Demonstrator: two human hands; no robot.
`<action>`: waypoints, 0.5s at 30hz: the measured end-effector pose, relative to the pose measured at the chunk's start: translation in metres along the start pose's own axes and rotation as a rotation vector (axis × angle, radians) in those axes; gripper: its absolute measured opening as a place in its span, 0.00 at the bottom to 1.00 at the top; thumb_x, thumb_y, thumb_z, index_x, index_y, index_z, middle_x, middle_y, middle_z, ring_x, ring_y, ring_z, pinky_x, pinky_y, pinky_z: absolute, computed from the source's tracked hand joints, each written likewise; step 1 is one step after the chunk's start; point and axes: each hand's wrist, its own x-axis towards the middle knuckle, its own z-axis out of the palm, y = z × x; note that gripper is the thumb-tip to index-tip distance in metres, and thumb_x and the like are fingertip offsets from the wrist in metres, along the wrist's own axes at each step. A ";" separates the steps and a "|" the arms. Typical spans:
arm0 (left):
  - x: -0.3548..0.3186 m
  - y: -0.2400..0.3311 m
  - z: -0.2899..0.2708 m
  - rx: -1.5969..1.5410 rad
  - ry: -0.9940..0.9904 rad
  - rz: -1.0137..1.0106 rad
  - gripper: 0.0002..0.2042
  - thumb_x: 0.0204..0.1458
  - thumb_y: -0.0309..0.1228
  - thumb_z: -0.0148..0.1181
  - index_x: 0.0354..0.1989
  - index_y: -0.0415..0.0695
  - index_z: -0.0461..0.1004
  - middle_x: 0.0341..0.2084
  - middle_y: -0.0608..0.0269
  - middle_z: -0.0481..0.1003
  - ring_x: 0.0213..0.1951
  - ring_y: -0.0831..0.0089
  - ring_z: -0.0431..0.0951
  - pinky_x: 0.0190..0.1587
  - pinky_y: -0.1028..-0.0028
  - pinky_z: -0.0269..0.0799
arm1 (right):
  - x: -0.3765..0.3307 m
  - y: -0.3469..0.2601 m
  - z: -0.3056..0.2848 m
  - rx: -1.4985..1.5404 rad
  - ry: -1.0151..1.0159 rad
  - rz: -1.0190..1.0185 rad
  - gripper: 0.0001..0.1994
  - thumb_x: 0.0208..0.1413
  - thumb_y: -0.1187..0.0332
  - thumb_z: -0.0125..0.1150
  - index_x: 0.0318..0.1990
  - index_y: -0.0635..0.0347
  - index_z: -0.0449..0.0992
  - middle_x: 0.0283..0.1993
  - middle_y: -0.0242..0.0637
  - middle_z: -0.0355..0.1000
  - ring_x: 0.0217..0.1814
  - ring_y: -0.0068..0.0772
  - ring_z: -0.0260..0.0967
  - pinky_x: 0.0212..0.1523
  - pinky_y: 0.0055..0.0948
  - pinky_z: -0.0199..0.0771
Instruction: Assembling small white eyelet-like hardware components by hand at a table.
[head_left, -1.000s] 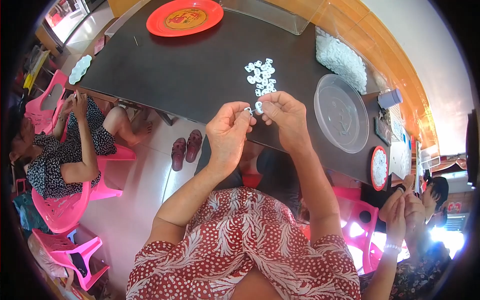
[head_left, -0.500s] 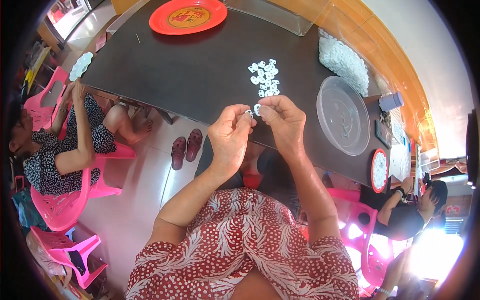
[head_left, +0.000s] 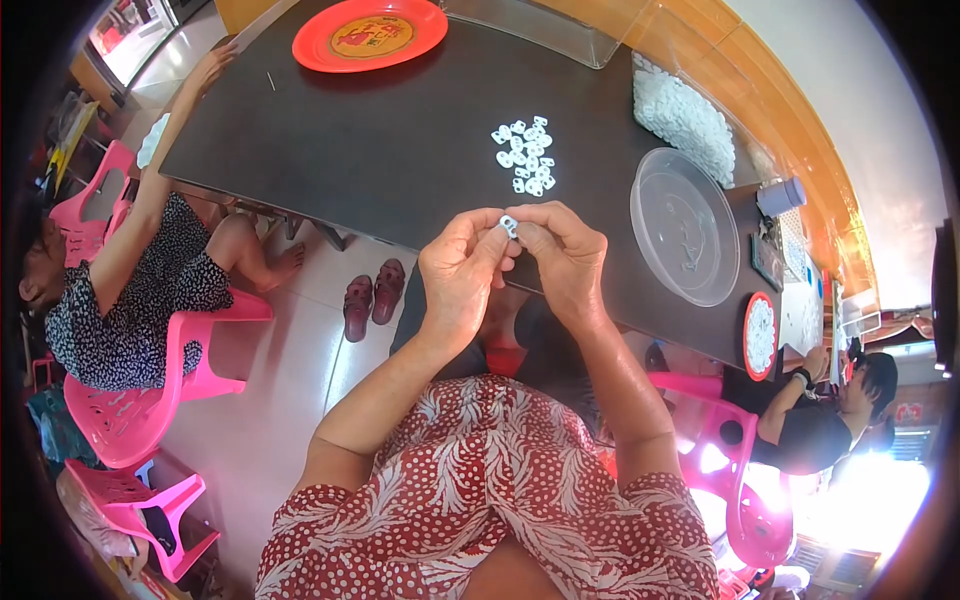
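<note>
Between my two hands, just off the table's near edge, is a small white plastic piece (head_left: 509, 226) with a rounded loop shape. My left hand (head_left: 462, 262) pinches it from the left with thumb and forefinger. From the other side my right hand (head_left: 566, 258) grips it the same way, the fingertips of both hands nearly meeting. Whether it is one piece or two joined ones is too small to tell. A loose cluster of similar white pieces (head_left: 525, 155) lies on the dark table (head_left: 400, 140) just beyond my hands.
Right of the cluster lie a round clear plastic tray (head_left: 686, 228) and a heap of white pieces (head_left: 684, 115). A red plate (head_left: 370, 36) rests at the far left. A red-rimmed dish (head_left: 759, 337) holds white bits. People sit on pink chairs (head_left: 130, 405) at both sides.
My hands have come together, and the white pieces held apart before now meet at my fingertips. The person at the left has stretched an arm toward the table's far left corner.
</note>
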 end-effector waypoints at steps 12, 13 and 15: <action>0.004 0.002 0.006 -0.090 0.021 -0.084 0.06 0.53 0.22 0.56 0.37 0.32 0.73 0.24 0.61 0.75 0.22 0.81 0.72 0.23 0.83 0.68 | -0.010 -0.004 -0.004 -0.117 0.011 0.041 0.11 0.45 0.81 0.58 0.39 0.65 0.74 0.32 0.36 0.70 0.31 0.27 0.68 0.33 0.26 0.69; 0.005 0.001 0.007 -0.104 0.031 -0.096 0.06 0.53 0.22 0.55 0.36 0.32 0.73 0.24 0.63 0.75 0.22 0.83 0.71 0.23 0.84 0.67 | -0.011 -0.001 -0.005 -0.337 0.014 -0.153 0.13 0.42 0.80 0.60 0.39 0.64 0.73 0.32 0.37 0.70 0.32 0.31 0.68 0.33 0.28 0.69; 0.004 0.004 0.009 -0.121 0.032 -0.099 0.06 0.53 0.22 0.56 0.36 0.32 0.73 0.25 0.63 0.75 0.23 0.83 0.71 0.24 0.84 0.67 | -0.010 0.001 -0.004 -0.426 0.049 -0.271 0.14 0.40 0.79 0.62 0.39 0.64 0.73 0.32 0.37 0.70 0.32 0.34 0.67 0.33 0.30 0.69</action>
